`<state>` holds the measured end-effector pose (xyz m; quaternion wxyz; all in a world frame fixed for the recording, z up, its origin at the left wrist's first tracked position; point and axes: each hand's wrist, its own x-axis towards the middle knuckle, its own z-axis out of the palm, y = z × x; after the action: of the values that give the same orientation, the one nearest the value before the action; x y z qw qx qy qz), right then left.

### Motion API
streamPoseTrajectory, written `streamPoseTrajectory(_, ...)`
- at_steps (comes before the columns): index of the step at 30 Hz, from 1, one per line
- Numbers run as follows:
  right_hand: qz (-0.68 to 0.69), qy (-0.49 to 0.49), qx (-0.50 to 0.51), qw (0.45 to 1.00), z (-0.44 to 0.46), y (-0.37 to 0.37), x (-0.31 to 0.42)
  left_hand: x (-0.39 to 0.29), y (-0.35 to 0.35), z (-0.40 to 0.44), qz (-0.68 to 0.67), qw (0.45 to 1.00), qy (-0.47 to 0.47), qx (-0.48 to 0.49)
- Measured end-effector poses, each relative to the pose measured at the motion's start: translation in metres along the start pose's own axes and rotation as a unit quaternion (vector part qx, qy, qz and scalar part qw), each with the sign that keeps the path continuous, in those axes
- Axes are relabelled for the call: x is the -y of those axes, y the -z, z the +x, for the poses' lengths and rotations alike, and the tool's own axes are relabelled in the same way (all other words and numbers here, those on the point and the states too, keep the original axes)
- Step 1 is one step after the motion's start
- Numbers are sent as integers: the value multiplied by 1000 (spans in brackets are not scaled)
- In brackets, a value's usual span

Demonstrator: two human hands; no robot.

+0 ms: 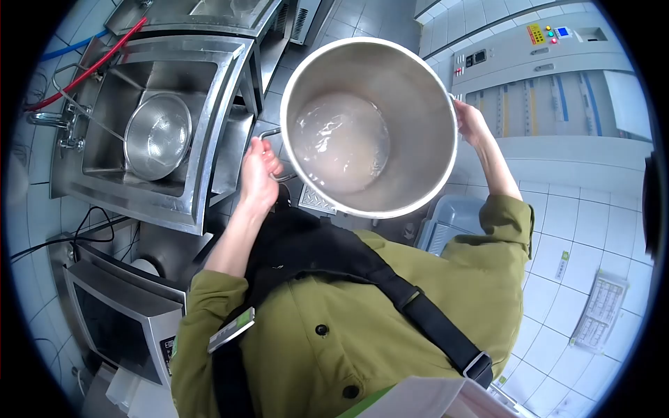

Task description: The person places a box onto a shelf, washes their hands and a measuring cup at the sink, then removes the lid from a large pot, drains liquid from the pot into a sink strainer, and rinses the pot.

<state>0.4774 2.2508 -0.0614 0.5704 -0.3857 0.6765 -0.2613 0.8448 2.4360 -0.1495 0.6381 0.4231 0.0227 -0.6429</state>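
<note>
Your pot (418,118) is smooth, satiny metal; your shirt (289,348), matt cloth; the sink (224,83), shiny metal; the wall tiles (559,219), glossy.

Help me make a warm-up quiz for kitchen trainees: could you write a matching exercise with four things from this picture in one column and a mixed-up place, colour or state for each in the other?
Column one
1. Pot
2. Round metal bowl
3. Hose
4. Shirt

Column two
A. Olive green
B. Inside the sink
C. Held at its sides by the left hand and the right hand
D. Bright red

Right pairs: 1-C, 2-B, 3-D, 4-A
</note>
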Motion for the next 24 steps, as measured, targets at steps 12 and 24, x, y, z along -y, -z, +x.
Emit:
streamPoseTrajectory(12,-43,32,7,999,-10,-5,6,9,20,12,2,999,-48,-24)
streamPoseTrajectory(24,-158,60,4,986,-17,-35,50,14,35,7,-77,997,-5,-21)
